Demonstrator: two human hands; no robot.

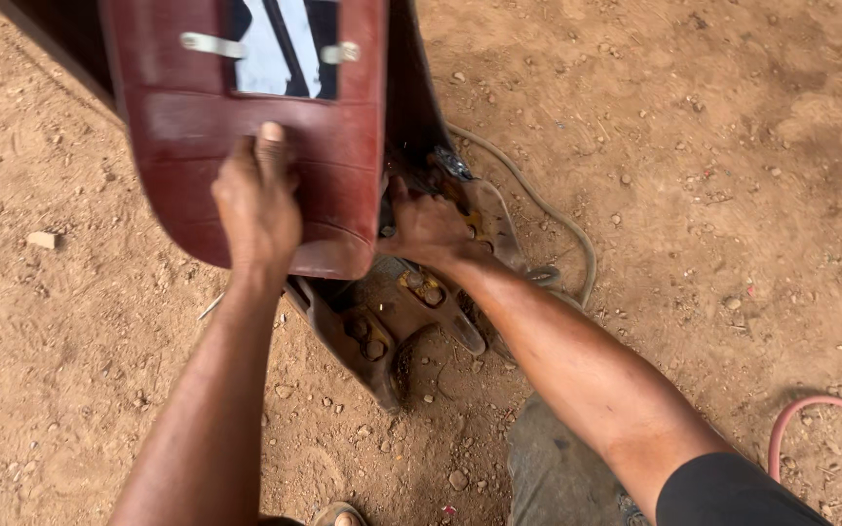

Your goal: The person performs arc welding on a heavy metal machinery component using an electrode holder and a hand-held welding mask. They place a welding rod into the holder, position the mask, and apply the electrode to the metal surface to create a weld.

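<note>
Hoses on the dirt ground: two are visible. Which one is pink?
The pink hose curving at the lower right edge, beyond the right forearm. The other, a dull tan hose, loops beside the dark metal part.

dark red welding shield (246, 127), pink hose (821, 409), reddish-brown dirt ground (713, 146)

Single head-worn view, looking steeply down, close over both forearms, dirt ground (713, 146) beneath
</note>
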